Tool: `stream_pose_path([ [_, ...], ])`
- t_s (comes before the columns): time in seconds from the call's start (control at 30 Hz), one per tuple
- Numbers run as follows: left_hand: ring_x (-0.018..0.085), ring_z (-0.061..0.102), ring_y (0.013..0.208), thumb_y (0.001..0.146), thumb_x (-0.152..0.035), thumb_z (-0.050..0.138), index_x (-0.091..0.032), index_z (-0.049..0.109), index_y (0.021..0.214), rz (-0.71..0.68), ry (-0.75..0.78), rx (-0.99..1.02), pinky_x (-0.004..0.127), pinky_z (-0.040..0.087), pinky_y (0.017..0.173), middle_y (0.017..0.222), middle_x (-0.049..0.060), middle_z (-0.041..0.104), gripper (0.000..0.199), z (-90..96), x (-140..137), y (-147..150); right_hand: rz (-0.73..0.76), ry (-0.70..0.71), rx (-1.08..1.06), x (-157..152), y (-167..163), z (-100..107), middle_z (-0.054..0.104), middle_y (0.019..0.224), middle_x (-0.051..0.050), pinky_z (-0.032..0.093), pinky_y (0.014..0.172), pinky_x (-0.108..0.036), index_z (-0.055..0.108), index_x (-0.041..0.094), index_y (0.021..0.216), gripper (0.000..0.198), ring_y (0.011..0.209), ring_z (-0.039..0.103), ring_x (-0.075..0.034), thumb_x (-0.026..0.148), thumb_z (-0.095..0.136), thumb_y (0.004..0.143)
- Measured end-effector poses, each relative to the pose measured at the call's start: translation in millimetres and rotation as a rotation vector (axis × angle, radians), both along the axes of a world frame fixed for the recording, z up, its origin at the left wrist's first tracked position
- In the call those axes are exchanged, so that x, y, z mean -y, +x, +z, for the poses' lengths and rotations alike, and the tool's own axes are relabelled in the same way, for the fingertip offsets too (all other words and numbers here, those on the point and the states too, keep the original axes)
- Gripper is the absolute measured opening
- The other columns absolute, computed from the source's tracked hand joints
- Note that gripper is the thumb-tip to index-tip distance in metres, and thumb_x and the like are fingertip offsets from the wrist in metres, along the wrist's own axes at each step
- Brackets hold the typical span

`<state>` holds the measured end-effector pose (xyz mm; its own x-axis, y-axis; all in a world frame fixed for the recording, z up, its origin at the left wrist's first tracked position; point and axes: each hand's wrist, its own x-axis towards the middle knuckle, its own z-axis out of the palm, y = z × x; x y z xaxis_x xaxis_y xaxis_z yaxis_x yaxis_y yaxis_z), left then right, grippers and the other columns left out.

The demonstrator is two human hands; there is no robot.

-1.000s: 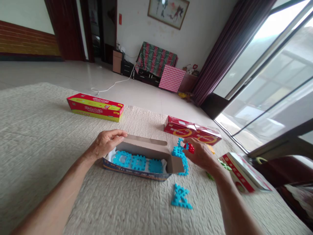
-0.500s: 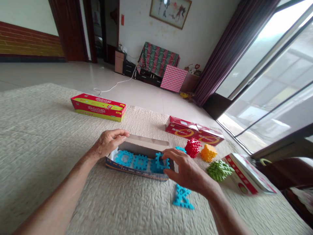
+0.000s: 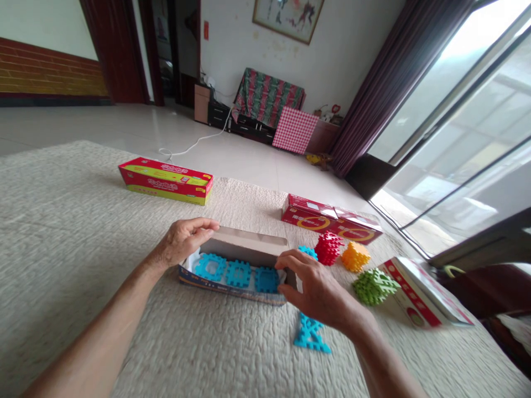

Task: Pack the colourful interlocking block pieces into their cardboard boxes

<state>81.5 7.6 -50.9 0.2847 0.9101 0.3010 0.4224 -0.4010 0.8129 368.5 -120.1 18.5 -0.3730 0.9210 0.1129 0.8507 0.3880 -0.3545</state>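
Lying in the open box (image 3: pixel 232 292): three blue notched pieces (image 3: pixel 238 274).

The left forearm (image 3: pixel 103 326) and right forearm (image 3: pixel 375 348) are bare as far as they show, broad toward the bottom edge and narrowing to the wrists. The left hand (image 3: pixel 182 243) is bare too, with fine creases near the wrist and a tapering index finger. The right hand (image 3: pixel 317 284) is likewise bare, its back broad, its fingers slim. Fingernail detail is too small to tell.
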Motion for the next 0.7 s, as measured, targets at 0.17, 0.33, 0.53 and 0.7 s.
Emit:
stream_pose_path([
  [0.17, 0.022, 0.067, 0.100, 0.080, -0.041, 0.056, -0.021, 0.073, 0.095, 0.009, -0.005, 0.010, 0.030, 0.052, 0.083, 0.102, 0.003, 0.075, 0.031, 0.1, 1, 0, 0.040, 0.026, -0.002, 2, -2, 2, 0.065, 0.092, -0.005, 0.047, 0.077, -0.032, 0.061, 0.018, 0.099, 0.018, 0.085, 0.059, -0.017, 0.017, 0.047, 0.087],
  [0.33, 0.022, 0.067, 0.096, 0.079, -0.043, 0.057, -0.020, 0.073, 0.096, 0.008, -0.018, 0.025, 0.031, 0.052, 0.085, 0.101, 0.004, 0.075, 0.032, -0.6, 0, 0, -0.071, 0.134, -0.032, 9, 17, 8, 0.067, 0.091, -0.004, 0.046, 0.074, -0.030, 0.062, 0.019, 0.097, 0.017, 0.082, 0.062, -0.016, 0.021, 0.046, 0.091],
  [0.53, 0.024, 0.066, 0.102, 0.078, -0.046, 0.058, -0.020, 0.073, 0.095, 0.006, -0.023, 0.018, 0.032, 0.049, 0.091, 0.104, 0.005, 0.074, 0.035, -4.4, -3, -1, -0.269, 0.258, -0.086, 15, 79, -4, 0.069, 0.089, -0.003, 0.047, 0.073, -0.030, 0.062, 0.020, 0.092, 0.013, 0.080, 0.063, -0.016, 0.025, 0.050, 0.088],
  [0.7, 0.023, 0.068, 0.094, 0.077, -0.050, 0.059, -0.024, 0.073, 0.099, 0.001, -0.056, -0.001, 0.030, 0.052, 0.084, 0.105, 0.003, 0.074, 0.037, -10.7, -8, -4, -0.434, 0.183, 0.007, 19, 102, -33, 0.068, 0.083, -0.006, 0.048, 0.070, -0.033, 0.060, 0.019, 0.086, 0.011, 0.076, 0.064, -0.020, 0.026, 0.052, 0.083],
])
